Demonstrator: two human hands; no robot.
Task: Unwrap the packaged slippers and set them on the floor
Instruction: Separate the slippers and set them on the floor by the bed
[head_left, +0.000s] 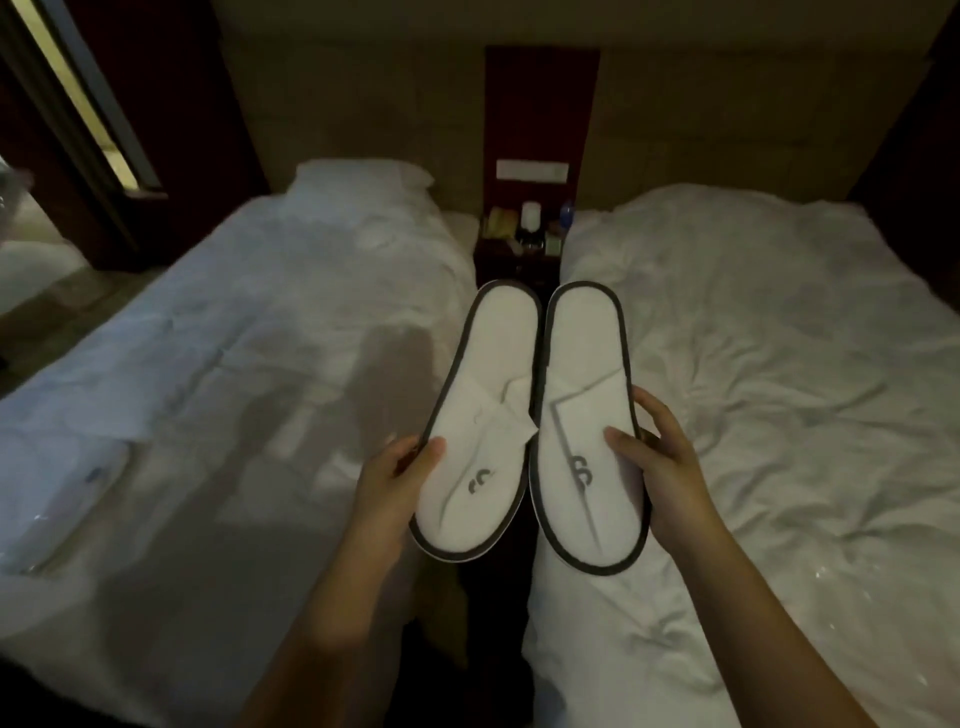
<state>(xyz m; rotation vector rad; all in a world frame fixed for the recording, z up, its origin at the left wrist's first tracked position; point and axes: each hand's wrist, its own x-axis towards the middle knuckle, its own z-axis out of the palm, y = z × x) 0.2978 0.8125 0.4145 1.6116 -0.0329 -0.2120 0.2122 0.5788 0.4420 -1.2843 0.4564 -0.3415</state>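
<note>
Flanking a dark floor gap (498, 597), two beds; slippers held above that gap. Risk: dropped onto bedding, since each grip is only a side pinch. Left hand (395, 483) pinches left slipper (480, 415); right hand (660, 467) pinches right slipper (587, 415). Both white, dark-edged, flat, unwrapped.

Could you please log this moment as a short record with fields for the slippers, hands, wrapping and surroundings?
left slipper: white, dark trim, held in left hand
right slipper: white, dark trim, held in right hand
arrangement: side by side, uppers facing the camera, above the gap between the beds
wrapping: none on either slipper
floor step: not yet done
surroundings: left bed, right bed, nightstand between them
</note>
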